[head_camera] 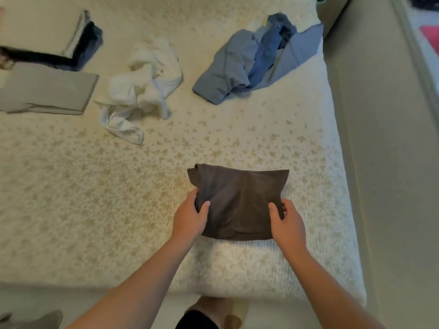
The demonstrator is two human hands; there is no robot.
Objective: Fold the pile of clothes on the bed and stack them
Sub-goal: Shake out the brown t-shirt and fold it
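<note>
1. I see no box or basket on my feed; the bed, with its cream, leaf-patterned cover, is what bears everything.
2. My landmark is the folded dark brown garment, lying flat near the bed's near edge, towards its right side.
3. Beyond the brown garment and to its left lies a crumpled white garment, unfolded.
4. Beyond the brown garment and slightly to its right sits a loose heap of blue clothes, one darker blue piece draped over the paler ones.
5. Far to the left of the brown garment, at the picture's edge, lies a folded grey garment; just behind that is a short stack of folded dark and pale clothes.
6. Both forearms reach forward from the bottom of my view, converging on the brown garment.
7. The left hand grips the garment's left edge: thumb on top of the cloth, fingers curled under and round the side.
8. The right hand grips the right edge likewise, thumb lying on top, fingers tucked round the fold.
9. The garment rests on the bed between the two hands.
</note>
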